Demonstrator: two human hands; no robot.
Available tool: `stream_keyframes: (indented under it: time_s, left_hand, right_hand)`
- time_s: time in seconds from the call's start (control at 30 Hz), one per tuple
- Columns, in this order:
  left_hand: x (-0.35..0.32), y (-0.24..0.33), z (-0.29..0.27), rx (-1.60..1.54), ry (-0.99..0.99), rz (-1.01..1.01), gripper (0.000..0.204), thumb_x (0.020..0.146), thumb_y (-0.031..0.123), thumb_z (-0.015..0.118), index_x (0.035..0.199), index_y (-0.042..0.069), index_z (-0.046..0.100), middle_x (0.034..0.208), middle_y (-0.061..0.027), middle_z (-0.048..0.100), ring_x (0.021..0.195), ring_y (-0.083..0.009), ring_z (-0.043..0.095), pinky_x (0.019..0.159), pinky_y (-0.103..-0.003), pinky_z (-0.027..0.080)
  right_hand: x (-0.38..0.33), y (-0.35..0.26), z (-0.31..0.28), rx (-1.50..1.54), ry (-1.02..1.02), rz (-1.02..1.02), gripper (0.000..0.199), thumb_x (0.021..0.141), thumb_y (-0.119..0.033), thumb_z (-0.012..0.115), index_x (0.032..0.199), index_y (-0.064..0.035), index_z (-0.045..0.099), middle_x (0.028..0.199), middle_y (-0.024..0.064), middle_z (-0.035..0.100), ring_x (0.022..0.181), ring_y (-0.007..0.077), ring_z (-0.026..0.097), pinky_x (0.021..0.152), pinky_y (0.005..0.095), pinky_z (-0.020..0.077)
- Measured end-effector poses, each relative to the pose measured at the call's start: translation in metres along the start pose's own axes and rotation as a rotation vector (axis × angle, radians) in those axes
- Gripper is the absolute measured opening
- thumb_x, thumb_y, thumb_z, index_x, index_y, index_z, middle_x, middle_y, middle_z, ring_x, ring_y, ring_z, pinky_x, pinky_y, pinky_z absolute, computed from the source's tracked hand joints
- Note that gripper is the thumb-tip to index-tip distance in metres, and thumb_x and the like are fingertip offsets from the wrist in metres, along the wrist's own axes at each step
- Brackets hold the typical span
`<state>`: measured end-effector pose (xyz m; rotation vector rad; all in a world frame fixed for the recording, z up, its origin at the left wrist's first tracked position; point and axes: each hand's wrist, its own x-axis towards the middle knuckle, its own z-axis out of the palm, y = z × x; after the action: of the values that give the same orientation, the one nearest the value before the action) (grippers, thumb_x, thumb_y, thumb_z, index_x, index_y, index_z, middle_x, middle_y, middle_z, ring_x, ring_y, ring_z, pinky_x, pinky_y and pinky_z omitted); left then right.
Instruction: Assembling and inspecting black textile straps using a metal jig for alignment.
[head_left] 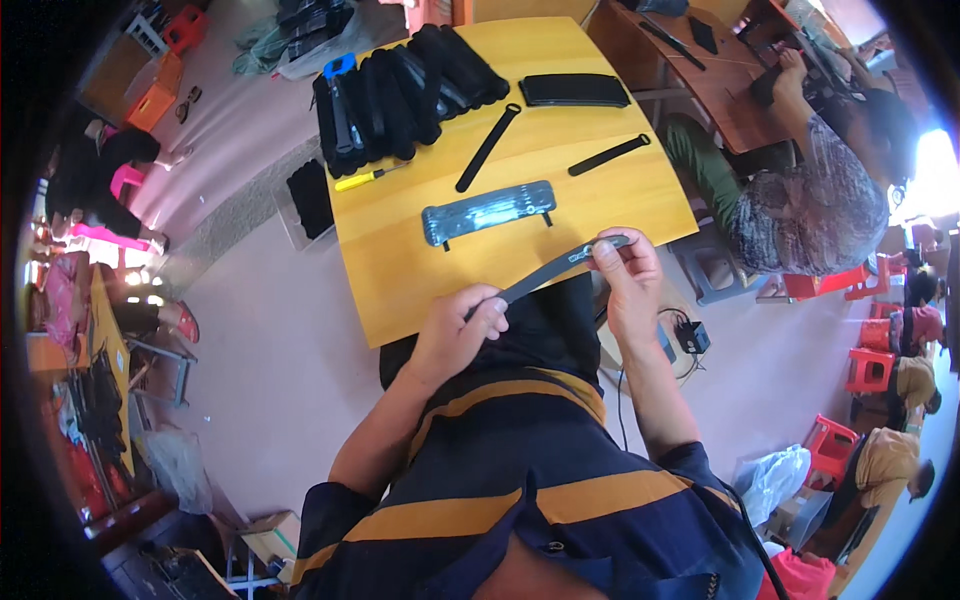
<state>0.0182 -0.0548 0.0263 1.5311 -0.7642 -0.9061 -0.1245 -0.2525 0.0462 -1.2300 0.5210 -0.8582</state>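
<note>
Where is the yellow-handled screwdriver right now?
In the head view, the yellow-handled screwdriver lies on the wooden table near its left edge, just below the pile of black straps and up-left of the grey pouch.

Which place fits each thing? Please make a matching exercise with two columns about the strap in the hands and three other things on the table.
1. dark strap
2. screwdriver with yellow handle
3. grey flat pouch
4. row of black straps

A. far end of the wooden table
B. table's left edge
C. between left hand and right hand
D. middle of the table

Pairs: 1-C, 2-B, 3-D, 4-A
</note>
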Motion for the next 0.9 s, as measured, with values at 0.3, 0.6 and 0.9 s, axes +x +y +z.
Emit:
stream_keyframes:
  time_s: [0.3,0.6,0.9]
  left_hand:
    - [0.006,-0.022,-0.045,-0.182,0.208,-0.186,0.022,0.103,0.012,0.057,0.119,0.000,0.064,0.091,-0.0052,0.073,0.073,-0.0090,0.065,0.068,-0.024,0.056]
    - [0.026,-0.027,-0.060,-0.046,0.319,-0.292,0.019,0.101,0.017,0.062,0.096,0.001,0.071,0.085,-0.0039,0.073,0.067,-0.0079,0.064,0.063,-0.023,0.054]
    - [0.049,-0.031,-0.067,0.003,0.400,-0.345,0.018,0.098,0.013,0.064,0.091,-0.003,0.070,0.073,-0.0057,0.070,0.062,-0.0096,0.065,0.058,-0.024,0.053]
  right_hand:
    - [0.014,0.043,-0.013,-0.223,-0.080,0.160,0.018,0.101,-0.018,0.069,0.109,-0.0023,0.071,0.091,0.0025,0.072,0.080,0.0103,0.067,0.076,0.0239,0.0532]
    - [0.036,0.059,-0.016,-0.389,-0.147,0.161,0.018,0.102,-0.020,0.067,0.104,-0.0026,0.071,0.083,-0.0010,0.068,0.077,0.0066,0.063,0.073,0.0218,0.0498]
    - [0.070,0.064,-0.012,-0.625,-0.215,0.173,0.018,0.100,-0.018,0.068,0.095,-0.0011,0.069,0.069,-0.0028,0.060,0.066,0.0041,0.053,0.063,0.0219,0.0448]
